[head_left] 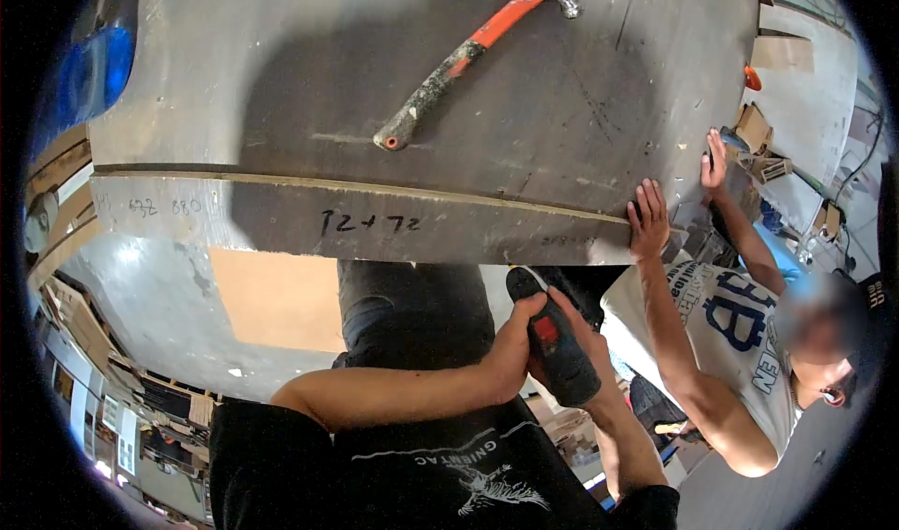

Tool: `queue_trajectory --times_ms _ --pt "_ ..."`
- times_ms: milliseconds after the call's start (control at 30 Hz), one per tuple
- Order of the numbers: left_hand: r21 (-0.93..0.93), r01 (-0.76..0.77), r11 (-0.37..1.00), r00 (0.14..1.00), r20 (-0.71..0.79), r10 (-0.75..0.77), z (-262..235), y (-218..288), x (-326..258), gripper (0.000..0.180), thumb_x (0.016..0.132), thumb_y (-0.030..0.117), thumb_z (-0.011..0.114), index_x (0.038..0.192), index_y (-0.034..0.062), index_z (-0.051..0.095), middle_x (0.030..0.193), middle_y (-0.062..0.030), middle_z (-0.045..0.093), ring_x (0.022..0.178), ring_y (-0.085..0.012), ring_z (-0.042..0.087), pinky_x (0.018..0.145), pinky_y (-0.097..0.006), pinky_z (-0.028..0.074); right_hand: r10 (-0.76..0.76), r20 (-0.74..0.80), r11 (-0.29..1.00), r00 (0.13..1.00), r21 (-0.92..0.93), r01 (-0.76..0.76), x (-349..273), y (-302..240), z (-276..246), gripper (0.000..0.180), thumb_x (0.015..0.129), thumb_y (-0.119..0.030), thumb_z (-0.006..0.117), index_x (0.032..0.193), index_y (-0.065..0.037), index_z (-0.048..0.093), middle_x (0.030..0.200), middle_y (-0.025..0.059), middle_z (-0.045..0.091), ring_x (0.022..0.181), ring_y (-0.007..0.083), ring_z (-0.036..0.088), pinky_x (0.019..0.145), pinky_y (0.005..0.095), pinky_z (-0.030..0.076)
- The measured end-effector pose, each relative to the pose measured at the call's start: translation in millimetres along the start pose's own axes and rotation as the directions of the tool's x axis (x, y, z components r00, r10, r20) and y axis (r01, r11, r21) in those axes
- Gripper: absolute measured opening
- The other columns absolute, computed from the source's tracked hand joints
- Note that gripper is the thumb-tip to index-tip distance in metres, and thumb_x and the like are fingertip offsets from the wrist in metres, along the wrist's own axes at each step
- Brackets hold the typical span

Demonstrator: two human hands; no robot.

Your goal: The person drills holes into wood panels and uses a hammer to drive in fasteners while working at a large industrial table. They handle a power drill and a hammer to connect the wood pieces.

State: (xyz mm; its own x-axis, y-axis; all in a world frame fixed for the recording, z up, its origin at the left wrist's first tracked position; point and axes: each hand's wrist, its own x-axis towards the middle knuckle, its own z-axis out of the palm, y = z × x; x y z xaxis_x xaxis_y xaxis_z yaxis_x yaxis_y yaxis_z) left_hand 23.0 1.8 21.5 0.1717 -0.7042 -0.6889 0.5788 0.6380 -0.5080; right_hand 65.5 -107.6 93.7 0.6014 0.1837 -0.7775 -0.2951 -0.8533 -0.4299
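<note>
Drill, one: five o'clock, your left grip and right grip both closed around it, nose just beside the board; risk: a slanted push could skid it toward the co-worker's hand, one o'clock from it; hammer, one: lying, twelve o'clock

The hammer lay on the desk, its head farther back than its handle end. A plank ran along the desk's front edge. Before the plank, right of the middle, the power drill sat between the left hand and the right hand. To the right, a co-worker had one hand at the plank's right end. A flat sheet lay left of the person's leg.
</note>
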Motion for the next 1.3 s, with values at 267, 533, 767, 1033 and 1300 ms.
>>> queue_trajectory --times_ms 267,533,767,1033,1300 --pt "-0.042 -0.089 0.995 0.995 0.036 0.091 -1.1 -3.9 3.0 0.049 0.091 0.055 0.047 0.098 0.0086 0.061 0.095 -0.0081 0.066 0.088 -0.0236 0.062 0.082 -0.037 0.049 0.025 0.023 1.0 0.999 0.019 -0.026 -0.8 -3.3 -7.3 0.09 0.071 -0.021 0.085 0.147 -0.013 0.038 0.115 0.0152 0.068 0.105 0.0283 0.068 0.088 0.033 0.051" --pt "0.295 -0.214 0.931 0.974 0.141 0.179 -0.2 9.1 -16.0 0.064 0.085 0.072 0.044 0.11 0.0158 0.062 0.099 -0.0041 0.068 0.087 -0.0215 0.065 0.082 -0.034 0.049 -0.03 0.005 0.953 1.0 0.303 0.027 -14.0 10.6 10.3 0.085 0.078 -0.027 0.082 0.148 -0.009 0.037 0.135 0.0156 0.058 0.12 0.0247 0.058 0.101 0.0363 0.045" --pt "0.343 -0.262 0.902 0.935 0.323 0.149 -20.9 -6.7 -21.3 0.069 0.086 0.077 0.041 0.117 0.0182 0.06 0.114 -0.0061 0.064 0.101 -0.0201 0.06 0.086 -0.039 0.049 -0.211 -0.16 0.954 0.964 0.183 0.239 -45.6 -1.0 26.7 0.086 0.08 -0.027 0.08 0.147 0.001 0.035 0.121 0.0145 0.064 0.104 0.0182 0.063 0.091 0.0311 0.048" --pt "0.724 -0.367 0.584 0.872 0.486 -0.055 -43.4 11.1 16.8 0.09 0.082 0.089 0.022 0.106 0.0137 0.064 0.094 -0.0012 0.063 0.078 -0.0145 0.054 0.067 -0.028 0.042 -0.298 -0.282 0.872 0.912 0.308 0.38 -59.6 6.2 22.5 0.082 0.083 -0.009 0.077 0.149 0.001 0.029 0.121 0.0129 0.06 0.105 0.0176 0.059 0.092 0.0311 0.048" --pt "0.723 -0.204 -0.66 0.173 0.69 0.703 -41.3 119.9 -73.6 0.04 0.086 0.029 0.064 0.118 0.0051 0.061 0.12 -0.0207 0.06 0.11 -0.0367 0.058 0.094 -0.046 0.049 -0.341 -0.562 0.876 0.753 0.099 0.471 82.5 24.9 -13.3 0.096 0.072 -0.007 0.078 0.152 -0.005 0.024 0.134 0.0211 0.056 0.121 0.026 0.056 0.102 0.0349 0.044"
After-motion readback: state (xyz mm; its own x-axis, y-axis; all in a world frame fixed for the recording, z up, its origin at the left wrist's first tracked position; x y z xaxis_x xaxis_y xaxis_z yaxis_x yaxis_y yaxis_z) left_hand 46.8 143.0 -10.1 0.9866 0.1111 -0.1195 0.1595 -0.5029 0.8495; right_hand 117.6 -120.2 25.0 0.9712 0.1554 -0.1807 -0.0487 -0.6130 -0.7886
